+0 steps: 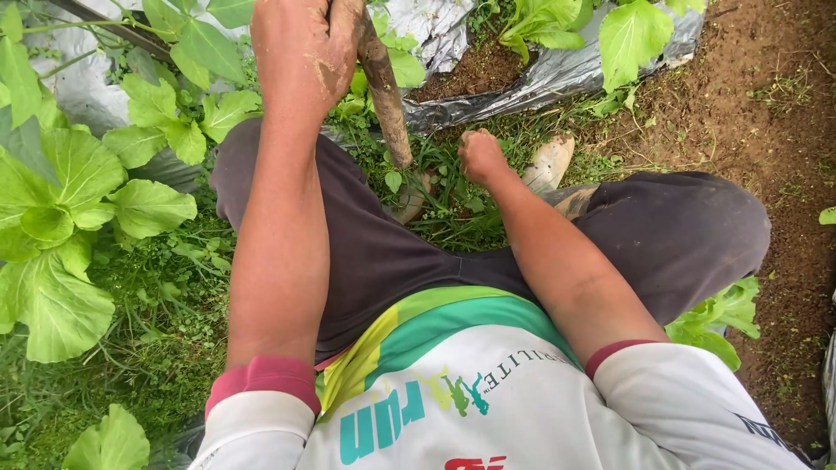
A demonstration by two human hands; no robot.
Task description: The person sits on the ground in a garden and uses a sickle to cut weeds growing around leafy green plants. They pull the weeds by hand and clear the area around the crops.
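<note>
My left hand [305, 52] is wrapped in a closed fist round a muddy wooden handle [385, 96], fingers pressed together on the shaft near the top edge of view; the upper end runs out of frame so I can't tell what kind of tool it is. The handle's long axis slants from far down toward me and a little right, its lower end sinking into the weeds [440, 187] between my knees. My right hand [481, 155] is balled tight just right of that lower end, down in the grass, clenched on a tuft of weeds as far as I can see, though what exactly sits inside the fist is hidden. So the right hand is the nearer one to the point where the handle meets the ground, just beside it; the left sits farther off and higher up the shaft. Both hands are dirt-smeared. My knees in dark trousers [688, 226] box in the patch left and right, and a muddy boot toe [549, 164] lies just right of the right hand. Far side: silver plastic mulch sheet [540, 83] with a soil hole, its edge close behind the weeds. Left: broad-leaf green plants [61, 200] crowd close to the left forearm. Right: bare brown soil [766, 113], the only open room. Tight working gap, mostly along the handle's own line
</note>
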